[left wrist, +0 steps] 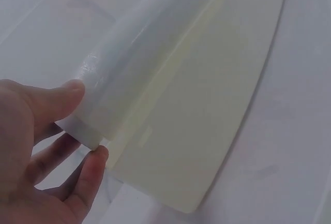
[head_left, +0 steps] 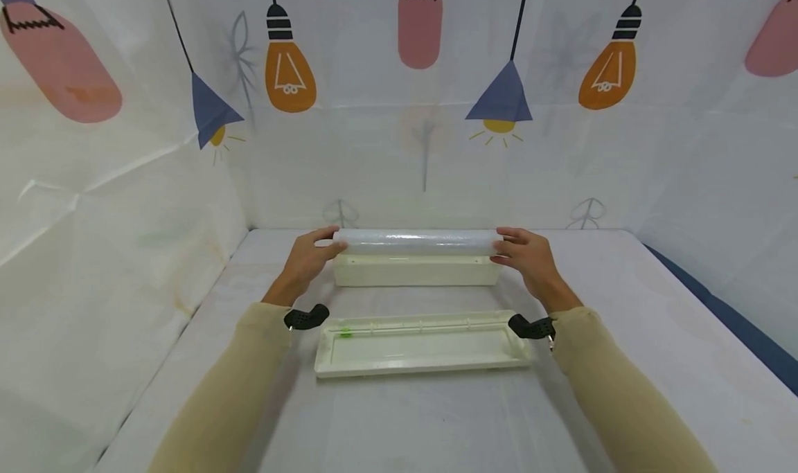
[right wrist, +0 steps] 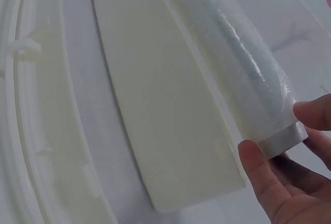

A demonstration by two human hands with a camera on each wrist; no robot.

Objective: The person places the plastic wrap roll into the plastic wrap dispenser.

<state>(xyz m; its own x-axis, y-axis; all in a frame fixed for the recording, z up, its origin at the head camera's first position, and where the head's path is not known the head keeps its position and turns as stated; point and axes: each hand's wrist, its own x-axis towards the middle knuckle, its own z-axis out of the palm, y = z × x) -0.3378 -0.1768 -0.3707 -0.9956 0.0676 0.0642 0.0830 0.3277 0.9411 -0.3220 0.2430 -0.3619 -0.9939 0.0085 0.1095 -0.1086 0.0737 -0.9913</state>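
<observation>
A roll of clear plastic wrap (head_left: pixel 418 242) lies level along the top of a long cream box (head_left: pixel 416 272), held by its two ends. The left hand (head_left: pixel 308 255) grips the left end; in the left wrist view its thumb presses the film and its fingers curl at the core's end. At the other end the right hand (head_left: pixel 526 257) pinches the roll, and the right wrist view shows the core's rim (right wrist: pixel 283 140) between thumb and fingers. Whether the roll touches the inside of the box cannot be seen. In front lies a cream lid (head_left: pixel 424 348), its inner side up.
The table (head_left: pixel 411 424) has a white cover. Behind it hangs a white sheet (head_left: pixel 374 154) printed with lamps and bulbs. Black wrist straps (head_left: pixel 305 317) sit over the beige sleeves (head_left: pixel 218 390). A green mark shows on the lid's left part.
</observation>
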